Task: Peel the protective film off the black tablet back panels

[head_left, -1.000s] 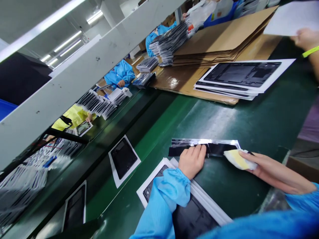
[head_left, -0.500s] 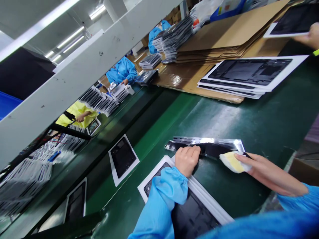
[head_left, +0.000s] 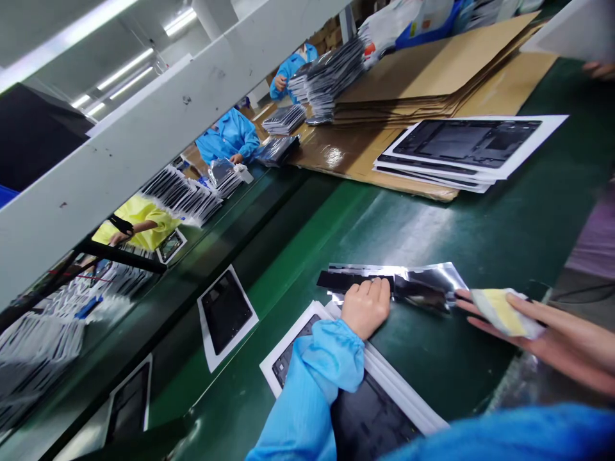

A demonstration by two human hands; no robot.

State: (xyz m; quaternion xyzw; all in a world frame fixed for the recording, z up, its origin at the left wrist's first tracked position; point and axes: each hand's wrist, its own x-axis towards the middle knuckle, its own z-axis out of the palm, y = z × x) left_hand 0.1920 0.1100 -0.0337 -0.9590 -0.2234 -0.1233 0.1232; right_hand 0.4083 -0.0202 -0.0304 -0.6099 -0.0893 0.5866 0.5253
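My left hand [head_left: 368, 308] has its fingers curled down on a narrow black strip [head_left: 330, 280], which lies over shiny clear film [head_left: 435, 275] on the green work surface. To the right, my right hand [head_left: 552, 342] grips a folded yellow-and-white cloth pad [head_left: 502, 308] between thumb and fingers. Its fingertips are at the right end of the film, which looks bent and slightly raised; whether they pinch it I cannot tell. Below my left forearm lies a stack of black tablet-like panels [head_left: 384, 410] with white edges, partly hidden by the sleeve.
Single panels lie on the conveyor belt [head_left: 273, 256] to the left. More panels [head_left: 466, 144] and cardboard sheets [head_left: 423, 83] sit at the back. A slanted white beam [head_left: 158, 121] crosses the upper left. Co-workers in blue and yellow sit beyond; another person's hand [head_left: 598, 69] shows at upper right.
My right hand has moved right with the cloth pad, and the film's right part has shifted and bent. My left hand stays almost in place. The panel held at upper right has tilted up.
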